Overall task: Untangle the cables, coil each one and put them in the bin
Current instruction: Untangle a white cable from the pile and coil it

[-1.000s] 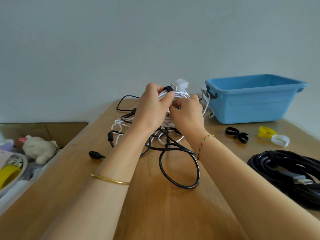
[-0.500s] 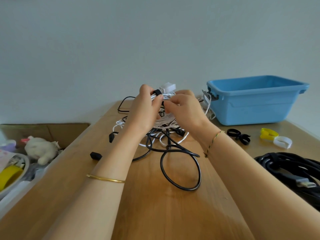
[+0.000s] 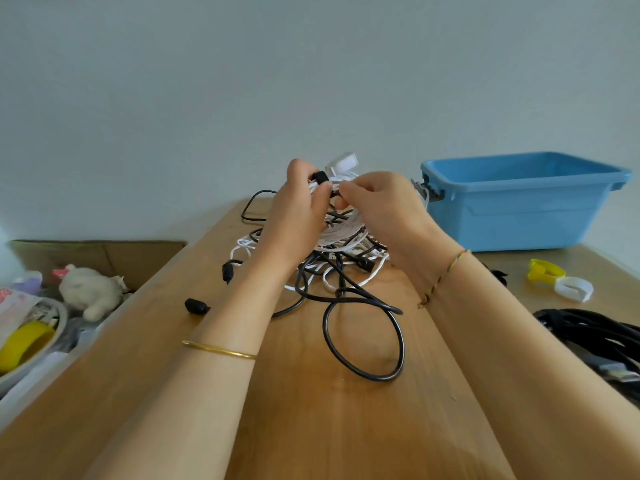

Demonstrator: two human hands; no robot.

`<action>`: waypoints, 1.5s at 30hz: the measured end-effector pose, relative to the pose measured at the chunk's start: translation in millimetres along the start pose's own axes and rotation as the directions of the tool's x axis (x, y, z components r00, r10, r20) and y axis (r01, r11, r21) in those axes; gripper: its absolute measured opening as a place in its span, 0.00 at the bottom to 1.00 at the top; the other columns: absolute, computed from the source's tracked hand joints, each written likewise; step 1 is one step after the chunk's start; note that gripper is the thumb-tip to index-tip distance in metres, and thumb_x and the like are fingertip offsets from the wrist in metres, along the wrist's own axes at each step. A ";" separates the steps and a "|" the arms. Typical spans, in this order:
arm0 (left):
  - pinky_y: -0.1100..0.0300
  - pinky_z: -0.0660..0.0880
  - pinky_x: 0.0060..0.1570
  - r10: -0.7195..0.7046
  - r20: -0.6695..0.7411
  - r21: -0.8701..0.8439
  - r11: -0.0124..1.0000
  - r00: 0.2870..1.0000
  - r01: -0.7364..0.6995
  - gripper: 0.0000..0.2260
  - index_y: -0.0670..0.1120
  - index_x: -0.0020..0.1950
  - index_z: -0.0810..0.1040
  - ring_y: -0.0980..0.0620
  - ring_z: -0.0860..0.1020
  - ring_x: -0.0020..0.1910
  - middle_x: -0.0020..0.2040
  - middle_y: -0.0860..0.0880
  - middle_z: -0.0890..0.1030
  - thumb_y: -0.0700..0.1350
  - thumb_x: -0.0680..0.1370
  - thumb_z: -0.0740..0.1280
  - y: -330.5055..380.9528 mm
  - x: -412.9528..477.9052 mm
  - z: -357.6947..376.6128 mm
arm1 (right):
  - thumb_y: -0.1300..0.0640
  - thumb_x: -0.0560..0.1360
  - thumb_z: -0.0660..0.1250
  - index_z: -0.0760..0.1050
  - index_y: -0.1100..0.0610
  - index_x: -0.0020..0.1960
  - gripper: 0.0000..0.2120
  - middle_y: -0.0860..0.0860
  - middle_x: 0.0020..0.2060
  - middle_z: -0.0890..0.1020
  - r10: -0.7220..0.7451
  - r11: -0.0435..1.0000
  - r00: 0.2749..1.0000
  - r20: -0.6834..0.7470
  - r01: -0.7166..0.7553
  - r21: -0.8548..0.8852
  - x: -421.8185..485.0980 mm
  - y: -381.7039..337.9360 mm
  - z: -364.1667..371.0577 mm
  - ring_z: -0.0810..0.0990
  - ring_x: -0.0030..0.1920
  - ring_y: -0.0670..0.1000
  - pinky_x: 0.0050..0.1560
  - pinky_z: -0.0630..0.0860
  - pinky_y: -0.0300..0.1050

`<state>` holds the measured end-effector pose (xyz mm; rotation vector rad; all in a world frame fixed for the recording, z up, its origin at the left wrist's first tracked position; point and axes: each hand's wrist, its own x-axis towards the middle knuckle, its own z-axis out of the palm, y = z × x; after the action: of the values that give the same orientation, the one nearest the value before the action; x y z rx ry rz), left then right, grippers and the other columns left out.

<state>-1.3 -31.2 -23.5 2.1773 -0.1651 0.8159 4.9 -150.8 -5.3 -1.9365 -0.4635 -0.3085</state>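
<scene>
Both hands are raised over the middle of the wooden table (image 3: 311, 427). My left hand (image 3: 298, 216) grips a coiled white cable (image 3: 341, 230) near its top, where a black strap (image 3: 320, 177) wraps the coil and a white plug (image 3: 344, 164) sticks up. My right hand (image 3: 384, 209) pinches the same coil just beside the strap. Below the coil lies a tangle of black cable (image 3: 363, 327) and loose white cord (image 3: 242, 244). The blue bin (image 3: 519, 202) stands at the back right.
A coiled thick black cable (image 3: 595, 337) lies at the right edge. Yellow (image 3: 543, 270) and white (image 3: 573, 289) straps sit in front of the bin. Left of the table are a cardboard box (image 3: 104, 254), a plush toy (image 3: 90, 292) and a bowl with yellow tape (image 3: 24, 344).
Both hands have shifted slightly left and kept working at the strap on the white coil. My right hand's fingers have come up to pinch beside the strap.
</scene>
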 end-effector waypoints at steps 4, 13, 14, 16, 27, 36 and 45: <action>0.63 0.73 0.34 0.013 0.058 -0.098 0.995 0.998 -0.007 0.05 0.46 0.55 0.63 0.54 0.74 0.33 0.43 0.51 0.74 0.44 0.82 0.57 -1.7 0.3 0.9 | 0.59 0.77 0.61 0.80 0.66 0.43 0.13 0.51 0.26 0.65 0.041 0.996 0.999 0.002 -0.041 0.073 -1.5 -5.4 -4.7 0.60 0.25 0.45 0.21 0.55 0.35; 0.53 0.69 0.41 0.099 0.185 -0.131 0.989 0.978 -0.075 0.05 0.45 0.52 0.66 0.50 0.72 0.40 0.43 0.44 0.75 0.46 0.83 0.55 5.9 -5.5 3.7 | 0.61 0.77 0.63 0.75 0.60 0.32 0.14 0.47 0.21 0.64 0.160 0.953 0.987 -0.021 -0.149 0.265 -2.6 -5.4 -5.8 0.60 0.16 0.41 0.19 0.58 0.30; 0.53 0.69 0.41 0.107 0.208 -0.153 0.985 0.972 -0.076 0.04 0.47 0.50 0.65 0.52 0.70 0.39 0.42 0.47 0.73 0.45 0.83 0.55 6.3 -5.8 3.9 | 0.61 0.77 0.63 0.75 0.60 0.32 0.14 0.49 0.22 0.65 0.172 0.943 0.985 -0.030 -0.156 0.294 -2.7 -5.3 -5.5 0.60 0.16 0.41 0.19 0.59 0.31; 0.56 0.69 0.40 0.129 0.234 -0.166 0.982 0.964 -0.091 0.07 0.52 0.46 0.64 0.55 0.69 0.38 0.41 0.51 0.71 0.43 0.82 0.57 6.8 -6.5 5.1 | 0.61 0.77 0.64 0.75 0.60 0.32 0.14 0.51 0.24 0.67 0.190 0.914 0.981 -0.047 -0.159 0.373 -3.4 -5.2 -5.6 0.61 0.15 0.41 0.18 0.60 0.30; 0.51 0.72 0.37 0.010 0.118 -0.204 0.979 0.993 0.015 0.08 0.55 0.44 0.66 0.53 0.74 0.33 0.39 0.52 0.76 0.44 0.80 0.62 -8.7 -0.6 2.4 | 0.62 0.75 0.64 0.80 0.57 0.37 0.09 0.43 0.27 0.76 -0.008 0.973 0.992 -0.122 0.035 0.227 2.9 7.4 -8.3 0.72 0.28 0.40 0.36 0.71 0.37; 0.66 0.71 0.39 -0.093 0.195 -0.158 0.979 0.976 0.125 0.22 0.48 0.71 0.58 0.57 0.77 0.37 0.48 0.48 0.77 0.46 0.80 0.62 -1.8 0.5 -6.4 | 0.65 0.75 0.62 0.78 0.51 0.61 0.18 0.56 0.46 0.73 -0.398 0.826 0.917 0.033 0.373 -0.422 3.2 13.0 -6.0 0.75 0.41 0.55 0.42 0.73 0.49; 0.64 0.70 0.40 -0.061 0.336 -0.119 0.987 0.940 0.107 0.38 0.51 0.78 0.41 0.56 0.78 0.37 0.34 0.54 0.78 0.48 0.78 0.64 23.1 -7.8 1.1 | 0.45 0.74 0.67 0.77 0.45 0.57 0.13 0.49 0.45 0.64 -0.295 0.490 0.939 0.175 0.306 -0.816 -5.5 3.3 -29.9 0.65 0.49 0.52 0.41 0.61 0.45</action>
<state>-15.3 -48.8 -14.1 2.1613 -0.2851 0.3723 1.5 -180.4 1.5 -2.8018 -0.7639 -0.8891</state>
